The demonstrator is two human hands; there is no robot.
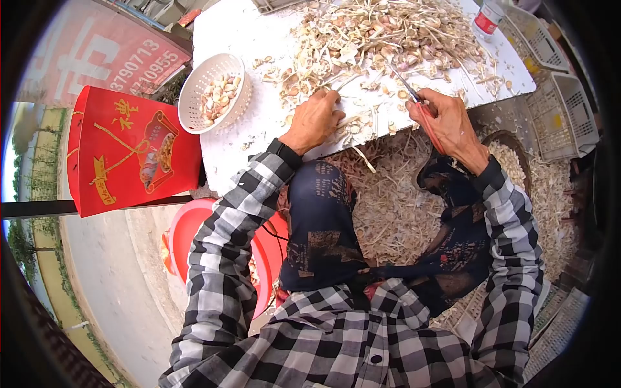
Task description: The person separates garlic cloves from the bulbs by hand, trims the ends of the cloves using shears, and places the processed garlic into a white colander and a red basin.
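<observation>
My right hand [453, 126] is wrapped round scissors [426, 117] with red handles; their metal blades point up and left towards the garlic pile. My left hand [315, 123] rests near the front edge of the white table [259, 129], its fingers curled; what they hold, if anything, is hidden. Cut garlic stems [356, 126] lie between the two hands. Behind them spreads a large heap of garlic bulbs with dry stalks [394, 32]. To the left, a white perforated basket [189, 97] holds peeled-looking garlic cloves [218, 98].
A red gift bag [97, 155] stands left of the table, above a red tub [268, 258]. Stalks and skins [394, 194] cover the ground between my knees. Plastic crates [566, 116] sit at the right, and a cup with a red label [488, 18] stands at the table's far right.
</observation>
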